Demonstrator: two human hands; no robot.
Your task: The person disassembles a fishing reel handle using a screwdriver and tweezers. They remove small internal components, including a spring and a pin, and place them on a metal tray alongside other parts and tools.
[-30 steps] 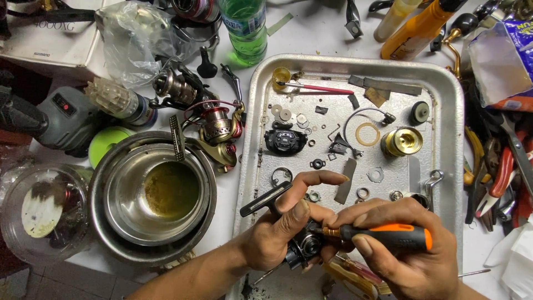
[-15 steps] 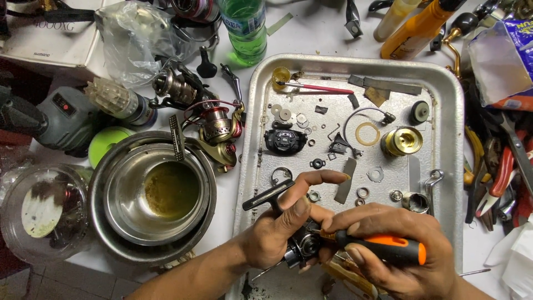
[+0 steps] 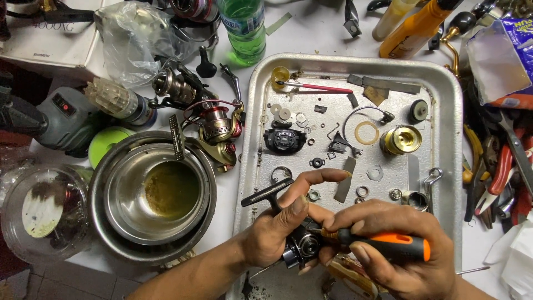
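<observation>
My left hand grips a dark fishing reel body with a black T-shaped handle sticking up, over the near edge of a metal tray. My right hand holds an orange-and-black screwdriver with its tip pressed into the reel. Small reel parts lie spread in the tray: a gold spool, a black side plate, washers, rings and a thin red tool.
Nested steel bowls with yellowish liquid sit at left, beside a red spinning reel. A green bottle and orange bottle stand at the back. Pliers with red handles lie at right. A clear lidded container is far left.
The right hand and screwdriver have slid slightly lower and left, keeping the tip in the reel. The left hand keeps its grip.
</observation>
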